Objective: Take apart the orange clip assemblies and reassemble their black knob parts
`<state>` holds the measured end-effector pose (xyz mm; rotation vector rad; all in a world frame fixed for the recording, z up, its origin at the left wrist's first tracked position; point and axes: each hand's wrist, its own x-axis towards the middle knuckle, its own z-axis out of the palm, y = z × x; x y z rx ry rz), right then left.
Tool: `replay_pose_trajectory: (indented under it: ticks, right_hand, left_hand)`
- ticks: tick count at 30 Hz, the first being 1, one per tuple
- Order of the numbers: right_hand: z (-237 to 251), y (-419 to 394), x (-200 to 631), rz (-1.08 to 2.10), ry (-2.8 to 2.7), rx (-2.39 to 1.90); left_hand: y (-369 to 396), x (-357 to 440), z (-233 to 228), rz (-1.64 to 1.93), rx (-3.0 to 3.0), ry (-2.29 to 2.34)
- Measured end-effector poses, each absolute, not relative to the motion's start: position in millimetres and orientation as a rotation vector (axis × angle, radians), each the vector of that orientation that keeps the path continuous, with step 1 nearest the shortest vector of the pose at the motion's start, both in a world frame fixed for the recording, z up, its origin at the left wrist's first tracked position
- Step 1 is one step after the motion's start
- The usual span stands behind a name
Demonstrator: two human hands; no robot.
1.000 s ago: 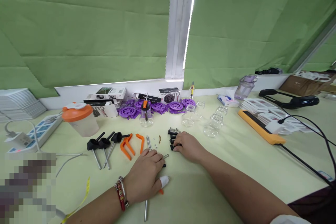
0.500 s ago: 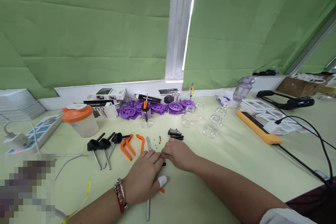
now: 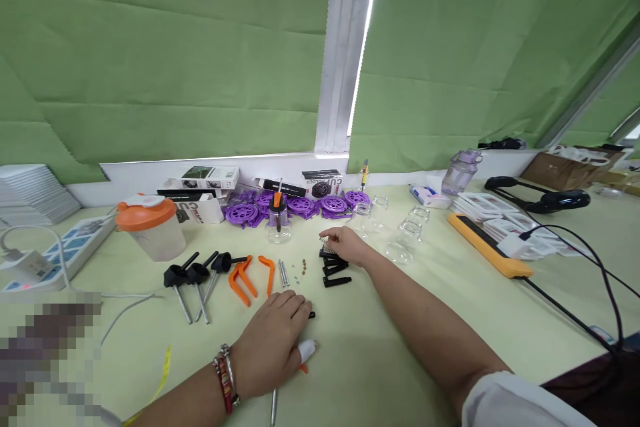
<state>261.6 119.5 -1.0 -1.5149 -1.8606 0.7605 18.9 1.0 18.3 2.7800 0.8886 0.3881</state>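
My left hand (image 3: 277, 345) lies palm down with its fingers curled over a piece mostly hidden beneath it. A black tip (image 3: 312, 315), an orange end (image 3: 303, 368) and a metal rod (image 3: 274, 407) stick out around that hand. White wrapping covers its thumb. My right hand (image 3: 345, 245) reaches forward, fingertips pinched at small coil springs (image 3: 328, 245); one spring appears to be between them. Just below it lie several black plastic parts (image 3: 336, 269). Metal pins (image 3: 283, 273) and tiny brass bits (image 3: 304, 267) sit between the hands.
Orange levers (image 3: 242, 280) and black heads with metal rods (image 3: 199, 273) lie left. Behind stand a glass jar with an orange clip (image 3: 278, 221), purple discs (image 3: 300, 207) and boxes (image 3: 210, 178). Glass flasks (image 3: 400, 245), a yellow-edged device (image 3: 493, 250) and an orange-lidded cup (image 3: 150, 230) are around.
My right hand has left the left hand's fingertips and moved forward and right to the springs, uncovering the black parts. The left hand stays nearly in place over its piece.
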Motion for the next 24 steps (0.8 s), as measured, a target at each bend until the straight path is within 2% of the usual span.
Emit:
replay_pose_trajectory:
  ticks: [9,24]
  right_hand:
    - [-21,123,264,0.838,-1.766,-1.288]
    - [-21,120,267,0.835,-1.764,-1.269]
  left_hand:
    - [2,21,20,0.339,2.752,0.902]
    - [1,20,20,0.357,2.753,0.898]
